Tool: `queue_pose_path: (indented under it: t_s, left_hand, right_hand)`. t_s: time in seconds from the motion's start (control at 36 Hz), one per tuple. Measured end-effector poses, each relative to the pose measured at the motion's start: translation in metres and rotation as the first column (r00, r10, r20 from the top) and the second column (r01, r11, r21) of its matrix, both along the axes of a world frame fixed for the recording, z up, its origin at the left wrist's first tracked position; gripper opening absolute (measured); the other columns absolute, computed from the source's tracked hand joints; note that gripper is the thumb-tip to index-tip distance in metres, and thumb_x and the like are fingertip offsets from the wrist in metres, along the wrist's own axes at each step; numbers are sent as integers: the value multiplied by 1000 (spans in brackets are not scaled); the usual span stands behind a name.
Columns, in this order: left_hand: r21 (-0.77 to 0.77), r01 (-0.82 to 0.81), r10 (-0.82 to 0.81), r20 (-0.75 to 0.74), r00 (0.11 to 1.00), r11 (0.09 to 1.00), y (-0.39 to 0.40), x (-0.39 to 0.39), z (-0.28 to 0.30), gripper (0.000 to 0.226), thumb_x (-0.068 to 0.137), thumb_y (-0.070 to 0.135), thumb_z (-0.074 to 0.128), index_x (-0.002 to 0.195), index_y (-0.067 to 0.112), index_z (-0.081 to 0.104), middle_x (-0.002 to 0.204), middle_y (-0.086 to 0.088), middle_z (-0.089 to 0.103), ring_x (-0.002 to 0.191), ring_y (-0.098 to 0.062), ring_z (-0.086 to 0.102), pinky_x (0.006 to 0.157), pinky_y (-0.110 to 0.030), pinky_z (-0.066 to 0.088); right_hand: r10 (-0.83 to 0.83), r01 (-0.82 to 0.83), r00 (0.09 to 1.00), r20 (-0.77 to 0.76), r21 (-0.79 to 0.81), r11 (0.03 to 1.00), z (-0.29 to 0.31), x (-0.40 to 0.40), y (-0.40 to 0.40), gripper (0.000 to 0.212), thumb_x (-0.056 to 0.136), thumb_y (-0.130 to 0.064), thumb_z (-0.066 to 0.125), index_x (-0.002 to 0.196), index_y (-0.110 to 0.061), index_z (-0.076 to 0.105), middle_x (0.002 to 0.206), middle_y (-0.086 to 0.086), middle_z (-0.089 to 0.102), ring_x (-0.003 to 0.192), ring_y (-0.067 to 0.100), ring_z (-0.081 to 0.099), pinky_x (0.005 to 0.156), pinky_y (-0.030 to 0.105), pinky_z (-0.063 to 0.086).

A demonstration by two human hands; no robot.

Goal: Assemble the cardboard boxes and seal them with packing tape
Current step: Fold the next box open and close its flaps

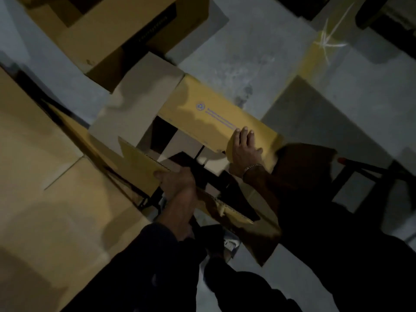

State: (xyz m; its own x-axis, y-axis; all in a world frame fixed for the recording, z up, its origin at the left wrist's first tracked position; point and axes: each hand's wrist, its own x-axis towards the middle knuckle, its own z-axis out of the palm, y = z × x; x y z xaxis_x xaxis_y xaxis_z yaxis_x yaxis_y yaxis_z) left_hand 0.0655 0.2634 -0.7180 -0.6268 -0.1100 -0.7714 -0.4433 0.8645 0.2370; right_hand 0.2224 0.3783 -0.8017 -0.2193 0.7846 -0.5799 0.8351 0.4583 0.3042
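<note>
An open cardboard box [139, 109] stands on the grey floor in the middle of the head view, its flaps spread. My right hand [244, 149] lies flat with fingers apart on the far flap [209, 113], which carries a blue printed mark. My left hand [177, 181] grips the edge of the near flap [139, 163], fingers curled over it. The inside of the box between the flaps is dark. No packing tape shows.
A stack of flat cardboard [40, 176] fills the left side. Another assembled box [117, 30] sits at the top left. A dark chair or stool frame [369, 172] stands at the right. A yellow floor line [315, 57] crosses the concrete.
</note>
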Motion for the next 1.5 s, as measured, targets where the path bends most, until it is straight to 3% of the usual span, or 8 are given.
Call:
queue_pose_path:
  t_s: [0.08, 0.17, 0.53, 0.61, 0.69, 0.97, 1.22, 1.5]
  left_hand:
    - [112, -27, 23, 37, 999, 993, -39, -6, 12, 59, 94, 24, 60, 148, 9, 41, 134, -20, 63, 107, -41, 67, 91, -52, 60]
    - [163, -75, 73, 19, 997, 984, -58, -12, 45, 36, 96, 12, 56, 132, 6, 56, 121, -20, 69, 93, -35, 68, 82, -47, 61]
    - [278, 14, 13, -95, 995, 960, -101, -78, 319, 46, 96, 24, 67, 140, 15, 58, 117, -7, 67, 87, -31, 65, 77, -43, 58]
    - [275, 28, 34, -216, 976, 961, -112, -92, 374, 68, 76, 48, 65, 137, 17, 61, 119, -17, 71, 89, -39, 69, 78, -53, 61]
    - [302, 68, 33, -316, 948, 951, -115, -98, 446, 56, 92, 45, 68, 137, 14, 60, 123, -21, 70, 98, -44, 69, 84, -60, 60]
    - [448, 342, -70, -521, 851, 826, -117, -116, 605, 57, 90, 58, 60, 133, 22, 63, 122, -11, 72, 104, -38, 71, 90, -58, 59]
    - [519, 639, -295, -596, 747, 568, -93, -39, 734, 35, 99, 34, 65, 126, 13, 69, 120, -12, 72, 105, -36, 68, 85, -41, 49]
    - [546, 809, -481, -661, 575, 217, -68, 123, 784, 34, 101, 42, 64, 121, 16, 73, 112, -10, 75, 99, -34, 71, 85, -42, 56]
  right_hand:
    - [-17, 11, 998, -58, -105, 994, 10, 5, -10, 51, 89, -19, 64, 136, -2, 60, 129, 23, 66, 114, 40, 67, 53, 51, 60]
    - [-82, 56, 983, -165, -157, 986, 72, -4, 11, 56, 91, -8, 55, 144, 6, 44, 129, 31, 61, 112, 47, 64, 71, 52, 60]
    - [-161, 117, 920, -358, -141, 983, 415, -42, 100, 36, 95, -14, 61, 131, -10, 61, 124, 19, 63, 112, 39, 64, 86, 42, 54]
    - [-153, 114, 888, -434, -113, 987, 506, -46, 108, 37, 95, -14, 61, 131, -10, 62, 123, 18, 65, 109, 37, 65, 87, 44, 58]
    - [-134, 117, 863, -486, -65, 991, 594, -43, 113, 35, 93, -15, 61, 129, -13, 63, 121, 15, 67, 111, 36, 66, 87, 43, 58]
    - [-254, 344, 680, -688, -6, 939, 833, 66, 31, 39, 93, -11, 64, 131, -11, 63, 122, 18, 68, 111, 36, 65, 85, 38, 53]
    - [-394, 689, 482, -782, 61, 722, 934, 219, -120, 65, 90, -9, 61, 153, -14, 48, 138, 23, 61, 123, 41, 60, 97, 42, 50]
    - [-482, 914, 270, -834, 65, 400, 957, 396, -272, 54, 78, -26, 61, 126, -1, 62, 120, 25, 67, 107, 41, 62, 79, 35, 44]
